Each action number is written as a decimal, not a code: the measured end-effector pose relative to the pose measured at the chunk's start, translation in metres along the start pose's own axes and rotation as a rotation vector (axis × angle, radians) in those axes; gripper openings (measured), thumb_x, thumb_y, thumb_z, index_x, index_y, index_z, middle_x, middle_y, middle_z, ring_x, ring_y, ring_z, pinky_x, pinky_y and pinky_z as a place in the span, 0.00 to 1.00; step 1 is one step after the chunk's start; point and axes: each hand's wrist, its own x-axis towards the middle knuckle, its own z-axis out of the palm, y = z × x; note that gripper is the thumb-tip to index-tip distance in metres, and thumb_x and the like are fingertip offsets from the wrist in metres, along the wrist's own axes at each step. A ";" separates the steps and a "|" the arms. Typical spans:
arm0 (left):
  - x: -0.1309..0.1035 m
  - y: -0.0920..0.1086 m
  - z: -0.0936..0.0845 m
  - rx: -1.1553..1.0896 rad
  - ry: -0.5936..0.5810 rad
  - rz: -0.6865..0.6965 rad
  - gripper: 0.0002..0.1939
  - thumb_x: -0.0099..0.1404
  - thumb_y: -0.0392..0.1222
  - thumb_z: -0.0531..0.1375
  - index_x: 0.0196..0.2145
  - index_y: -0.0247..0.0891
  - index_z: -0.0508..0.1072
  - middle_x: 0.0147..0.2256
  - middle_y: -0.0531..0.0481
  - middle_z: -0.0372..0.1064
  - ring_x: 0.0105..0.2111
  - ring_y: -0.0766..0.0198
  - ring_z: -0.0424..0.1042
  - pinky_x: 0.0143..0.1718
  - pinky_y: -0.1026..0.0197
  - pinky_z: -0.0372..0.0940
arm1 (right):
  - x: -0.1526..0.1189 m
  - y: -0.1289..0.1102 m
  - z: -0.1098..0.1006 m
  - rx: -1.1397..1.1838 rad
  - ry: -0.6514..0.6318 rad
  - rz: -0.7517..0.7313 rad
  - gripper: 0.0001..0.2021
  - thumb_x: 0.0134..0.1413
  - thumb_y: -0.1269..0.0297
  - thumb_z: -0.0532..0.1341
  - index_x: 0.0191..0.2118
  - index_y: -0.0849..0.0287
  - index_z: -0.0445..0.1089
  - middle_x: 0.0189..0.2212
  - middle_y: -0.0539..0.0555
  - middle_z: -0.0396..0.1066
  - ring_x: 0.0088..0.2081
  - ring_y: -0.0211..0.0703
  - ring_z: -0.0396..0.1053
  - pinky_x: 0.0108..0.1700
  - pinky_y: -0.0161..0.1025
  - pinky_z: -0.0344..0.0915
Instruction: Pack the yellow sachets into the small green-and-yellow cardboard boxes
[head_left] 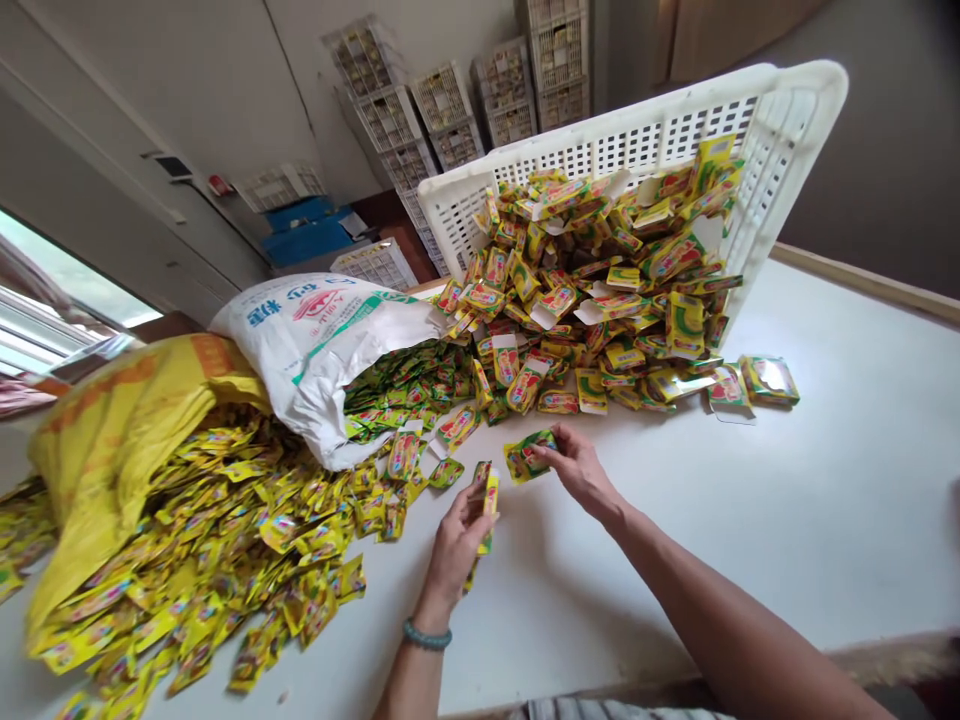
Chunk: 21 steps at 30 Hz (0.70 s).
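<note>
My left hand is closed around a small yellow carton, held on edge above the white table. To its right, my right hand pinches small sachets, green and yellow, a short way from the carton. Their exact number cannot be made out. Beyond my hands, many cartons, several with raised flaps, spill from a tipped white crate. Green sachets pour from a white sack at the centre left. Yellow sachets lie heaped before a yellow sack.
The white table runs under everything. A few cartons lie at the right end of the pile. Stacked crates stand by the far wall, with blue boxes on the floor side. A window is at the left.
</note>
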 end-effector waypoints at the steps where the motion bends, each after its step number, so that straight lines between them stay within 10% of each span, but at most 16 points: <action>1: -0.002 0.000 -0.005 -0.207 -0.065 -0.065 0.25 0.52 0.47 0.59 0.49 0.38 0.69 0.42 0.41 0.75 0.39 0.53 0.75 0.40 0.54 0.68 | -0.002 -0.001 0.002 0.040 -0.030 0.008 0.13 0.45 0.55 0.65 0.29 0.57 0.63 0.25 0.48 0.66 0.29 0.40 0.63 0.33 0.38 0.61; 5: -0.010 -0.002 -0.010 -0.580 -0.185 -0.229 0.22 0.50 0.46 0.64 0.44 0.38 0.73 0.41 0.42 0.75 0.38 0.53 0.75 0.39 0.55 0.69 | -0.009 0.002 0.011 -0.027 -0.126 -0.023 0.13 0.45 0.56 0.65 0.27 0.57 0.62 0.23 0.46 0.63 0.28 0.38 0.60 0.31 0.36 0.59; 21: -0.016 -0.013 -0.013 -0.442 -0.137 -0.105 0.24 0.48 0.46 0.71 0.42 0.35 0.73 0.37 0.44 0.77 0.35 0.59 0.75 0.38 0.60 0.68 | -0.008 0.001 0.004 -0.189 -0.333 0.041 0.10 0.45 0.60 0.64 0.26 0.58 0.63 0.22 0.46 0.64 0.27 0.37 0.61 0.29 0.34 0.58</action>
